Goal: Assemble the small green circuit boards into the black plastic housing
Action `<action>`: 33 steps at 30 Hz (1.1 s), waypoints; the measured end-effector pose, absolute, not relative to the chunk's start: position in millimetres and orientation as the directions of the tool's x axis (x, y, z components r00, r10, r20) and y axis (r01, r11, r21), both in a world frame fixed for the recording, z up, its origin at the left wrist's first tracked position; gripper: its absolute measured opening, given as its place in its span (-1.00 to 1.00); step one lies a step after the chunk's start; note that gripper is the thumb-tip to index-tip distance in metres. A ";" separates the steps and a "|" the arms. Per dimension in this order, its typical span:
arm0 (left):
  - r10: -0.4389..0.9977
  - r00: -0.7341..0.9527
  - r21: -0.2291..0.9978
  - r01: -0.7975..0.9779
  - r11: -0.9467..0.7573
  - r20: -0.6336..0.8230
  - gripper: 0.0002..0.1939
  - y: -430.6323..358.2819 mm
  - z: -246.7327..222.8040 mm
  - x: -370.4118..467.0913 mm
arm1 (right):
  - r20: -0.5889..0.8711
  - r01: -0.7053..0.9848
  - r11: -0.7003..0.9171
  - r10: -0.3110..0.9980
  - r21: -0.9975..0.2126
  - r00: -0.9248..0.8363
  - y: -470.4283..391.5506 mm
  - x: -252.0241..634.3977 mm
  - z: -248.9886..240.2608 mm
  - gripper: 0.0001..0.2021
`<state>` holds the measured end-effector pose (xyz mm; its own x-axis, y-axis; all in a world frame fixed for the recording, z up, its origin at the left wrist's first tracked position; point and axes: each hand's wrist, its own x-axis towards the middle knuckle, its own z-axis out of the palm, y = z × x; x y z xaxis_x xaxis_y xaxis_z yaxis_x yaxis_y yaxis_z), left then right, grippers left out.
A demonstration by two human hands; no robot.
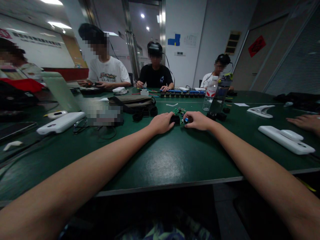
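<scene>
Both arms reach forward over the green table point(165, 160). My left hand point(162, 123) is closed on a small black block point(176, 119), its thumb along the near side and its fingers over the top. Just to the right, my right hand point(197, 120) pinches a small blue and green part point(185, 120) between thumb and fingers. The part is close beside the block; I cannot tell whether they touch. Behind them lies a little pile of green circuit pieces point(178, 110), partly covered by my hands. Fine detail is too small to make out.
Left stand a white power bank point(61, 122), a green upright case point(61, 91) and a grey-brown bag point(132, 103). To the right are bottles point(221, 91), a white stand point(261, 111) and another white power bank point(286, 140). A co-worker's hand point(303, 123) rests at far right. Several people sit opposite.
</scene>
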<state>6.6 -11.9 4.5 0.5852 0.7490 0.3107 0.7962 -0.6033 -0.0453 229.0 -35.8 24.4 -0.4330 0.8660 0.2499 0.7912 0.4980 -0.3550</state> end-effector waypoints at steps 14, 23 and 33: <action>0.564 0.755 0.003 0.597 -0.802 0.335 -0.49 -8.0 1.9 2.0 | 0.372 0.680 0.599 0.799 -0.423 -0.472 -41.4 222.4 26.6 -0.69; 0.478 0.791 -0.052 0.535 -0.843 0.382 -0.59 -7.2 1.2 2.0 | 0.375 0.688 0.594 0.802 -0.416 -0.466 -44.2 218.9 26.3 -0.70; 0.480 0.805 -0.089 0.538 -0.838 0.349 -0.57 -8.7 3.4 2.7 | 0.316 0.712 0.562 0.827 -0.421 -0.465 -45.3 217.6 26.5 -0.70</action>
<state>2.7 -8.7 3.4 0.8048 0.4800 0.3492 0.5384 -0.8379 -0.0892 217.6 -45.3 26.5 -0.4653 0.8266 0.3165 0.7120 0.5620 -0.4209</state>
